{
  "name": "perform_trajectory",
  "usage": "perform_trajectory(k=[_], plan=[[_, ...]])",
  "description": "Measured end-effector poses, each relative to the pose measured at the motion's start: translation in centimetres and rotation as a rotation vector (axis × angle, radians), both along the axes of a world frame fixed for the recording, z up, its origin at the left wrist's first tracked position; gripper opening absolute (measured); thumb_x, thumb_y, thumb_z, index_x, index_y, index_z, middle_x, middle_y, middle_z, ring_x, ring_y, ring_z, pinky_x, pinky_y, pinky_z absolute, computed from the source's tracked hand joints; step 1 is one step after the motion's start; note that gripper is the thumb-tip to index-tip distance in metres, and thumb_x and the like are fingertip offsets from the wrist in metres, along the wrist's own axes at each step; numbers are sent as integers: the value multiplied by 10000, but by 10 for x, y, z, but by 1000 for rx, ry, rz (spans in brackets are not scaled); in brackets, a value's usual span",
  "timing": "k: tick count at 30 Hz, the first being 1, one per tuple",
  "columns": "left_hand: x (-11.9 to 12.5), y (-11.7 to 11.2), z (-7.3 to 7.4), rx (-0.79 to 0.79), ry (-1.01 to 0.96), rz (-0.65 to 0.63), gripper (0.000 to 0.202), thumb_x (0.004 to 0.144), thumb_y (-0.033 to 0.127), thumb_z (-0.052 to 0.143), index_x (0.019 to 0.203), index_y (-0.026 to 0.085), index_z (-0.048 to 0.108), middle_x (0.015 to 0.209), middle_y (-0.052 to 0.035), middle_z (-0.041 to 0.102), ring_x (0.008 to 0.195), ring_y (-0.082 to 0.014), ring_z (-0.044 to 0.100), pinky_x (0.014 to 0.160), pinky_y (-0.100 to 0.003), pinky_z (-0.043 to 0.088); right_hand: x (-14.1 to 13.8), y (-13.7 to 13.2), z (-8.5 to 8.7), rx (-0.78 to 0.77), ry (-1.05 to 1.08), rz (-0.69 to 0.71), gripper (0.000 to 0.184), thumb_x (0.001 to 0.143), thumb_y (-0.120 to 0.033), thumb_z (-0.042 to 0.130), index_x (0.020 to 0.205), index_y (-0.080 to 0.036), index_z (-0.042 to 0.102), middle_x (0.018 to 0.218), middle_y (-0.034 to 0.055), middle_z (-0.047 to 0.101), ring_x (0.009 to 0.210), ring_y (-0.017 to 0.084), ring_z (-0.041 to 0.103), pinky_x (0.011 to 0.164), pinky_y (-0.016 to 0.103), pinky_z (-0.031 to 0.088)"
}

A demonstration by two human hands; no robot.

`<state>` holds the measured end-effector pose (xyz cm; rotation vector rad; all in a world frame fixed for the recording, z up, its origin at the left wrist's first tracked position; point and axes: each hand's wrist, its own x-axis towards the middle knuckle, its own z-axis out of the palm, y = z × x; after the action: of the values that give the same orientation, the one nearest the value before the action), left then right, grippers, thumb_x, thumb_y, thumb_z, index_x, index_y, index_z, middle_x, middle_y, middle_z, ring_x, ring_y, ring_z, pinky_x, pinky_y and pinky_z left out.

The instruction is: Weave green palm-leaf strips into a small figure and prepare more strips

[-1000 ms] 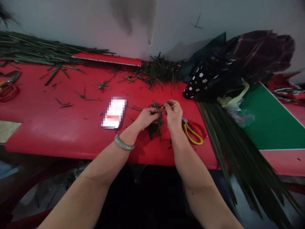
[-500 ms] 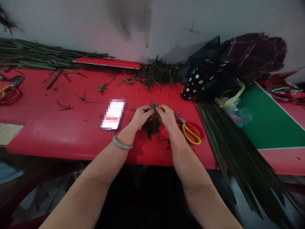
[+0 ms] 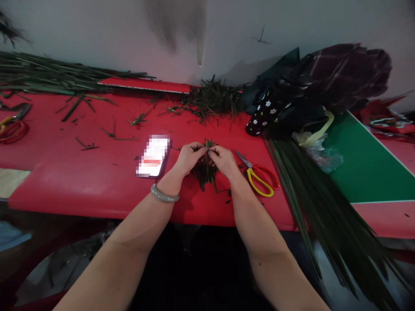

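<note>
Both my hands meet over a small bundle of green leaf strips [image 3: 205, 172] on the red table [image 3: 81, 172]. My left hand [image 3: 189, 157], with a pale bangle on its wrist, pinches the top of the bundle. My right hand [image 3: 222, 160] pinches the same strips from the other side, fingertips touching those of the left. The lower ends of the strips fan out towards me between the wrists.
Yellow-and-red scissors [image 3: 259, 177] lie just right of my right hand; a phone [image 3: 153, 155] lies to the left. Long green leaves [image 3: 324, 216] hang over the table's right edge. Cut leaf scraps [image 3: 212, 99], more leaves [image 3: 48, 75], dark cloth [image 3: 324, 82] and other scissors [image 3: 13, 125] sit behind.
My hands have drawn closer together and slid slightly left on the bundle. The right hand has come down from a raised pinch onto the strips.
</note>
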<state>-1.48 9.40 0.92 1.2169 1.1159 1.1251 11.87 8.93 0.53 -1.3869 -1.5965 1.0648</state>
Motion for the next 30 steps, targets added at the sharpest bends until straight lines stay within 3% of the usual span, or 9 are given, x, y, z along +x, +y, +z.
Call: perform_trajectory(k=[8,14,22,30], plan=[[-4,1,-5,46,159,-27,126,694,266,559,676,143,576,524,31,494,459,-57,423,442,-189,316,-1,-5,7,133,-322,-25,188,748,-255,424,780,-188,597,571,-4,597,585,139,571,560,237,423],[-3,1,-5,12,118,-73,110,702,254,552,668,150,557,503,33,484,440,-59,433,438,-191,326,-3,-9,13,179,-484,-44,211,760,-225,402,810,-186,603,699,29,639,678,161,581,626,255,412],[-5,2,-3,-21,79,-124,108,703,251,558,674,147,553,510,34,479,435,-58,430,435,-193,330,-5,-11,12,167,-516,-37,219,795,-212,379,878,-181,579,752,43,639,713,166,581,653,258,404],[-2,1,-7,149,262,-27,124,714,258,524,709,145,574,590,21,520,550,-74,449,523,-197,345,-2,-8,12,211,-530,-32,229,813,-225,364,895,-179,572,863,61,645,826,187,580,719,277,405]])
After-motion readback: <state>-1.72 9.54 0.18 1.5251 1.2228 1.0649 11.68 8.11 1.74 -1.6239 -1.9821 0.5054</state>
